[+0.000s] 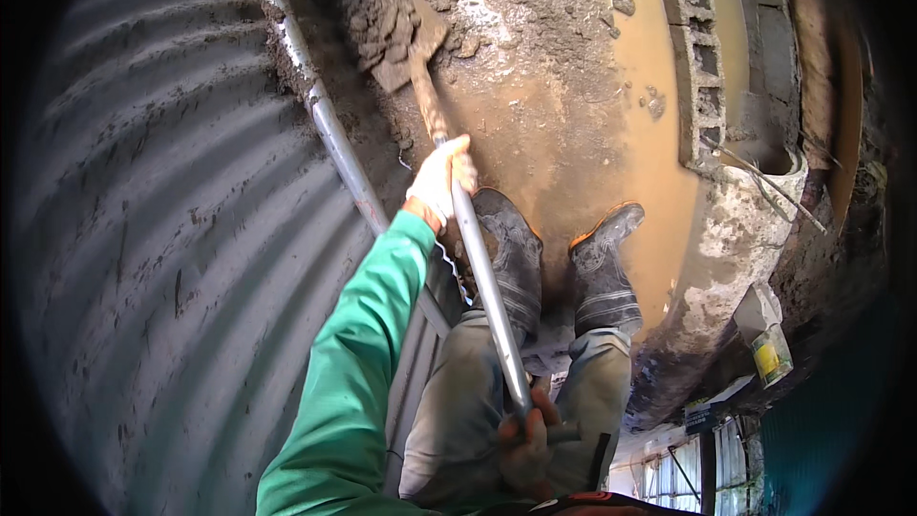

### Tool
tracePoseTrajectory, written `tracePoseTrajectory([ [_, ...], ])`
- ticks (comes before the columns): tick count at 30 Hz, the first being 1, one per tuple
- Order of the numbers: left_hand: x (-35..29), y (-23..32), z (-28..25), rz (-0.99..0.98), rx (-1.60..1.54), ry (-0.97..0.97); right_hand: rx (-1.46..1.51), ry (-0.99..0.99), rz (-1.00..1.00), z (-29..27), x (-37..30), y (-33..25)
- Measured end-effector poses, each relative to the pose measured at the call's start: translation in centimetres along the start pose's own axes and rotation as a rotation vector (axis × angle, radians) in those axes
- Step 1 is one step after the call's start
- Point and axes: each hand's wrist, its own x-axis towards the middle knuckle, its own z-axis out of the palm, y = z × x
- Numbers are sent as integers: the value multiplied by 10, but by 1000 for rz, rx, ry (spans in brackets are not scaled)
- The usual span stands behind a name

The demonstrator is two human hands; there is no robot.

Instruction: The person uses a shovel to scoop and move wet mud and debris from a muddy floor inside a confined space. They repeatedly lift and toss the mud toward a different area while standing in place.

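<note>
A long-handled shovel (484,272) slants from my lap up to the mud at the top. My left hand (446,180), at the end of a green sleeve, is closed round the middle of its shaft. Lower down, in shadow, my right hand (528,449) grips the handle's end, where a short crosspiece shows. The mud-coated blade (427,29) rests at a heap of wet, lumpy mud (382,27) and looks slightly blurred. How much mud lies on the blade I cannot tell.
My muddy rubber boots (607,272) stand in brown water (554,162). Corrugated metal sheeting (172,229) fills the left, with a mud-caked metal pipe (334,139) along it. Hollow concrete blocks (702,67) line the right, by a rough concrete edge (731,229) and thin rods (764,177).
</note>
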Motion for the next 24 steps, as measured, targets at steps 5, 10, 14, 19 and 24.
tracePoseTrajectory([
  [5, 57, 47, 8, -84, 28, -103, -293, 24, -619, -8, 78, 31],
  [10, 106, 2, 11, 258, 179, 96, 588, -116, 359, -41, 171, 82],
  [14, 158, -32, 16, 402, 197, 143, 561, 334, 380, -57, 266, 124],
  [19, 163, -72, -2, 451, 332, 156, 509, 288, 347, -114, 271, 138],
  [24, 108, -152, 6, 363, 350, 148, 411, 379, 332, -207, 208, 111],
])
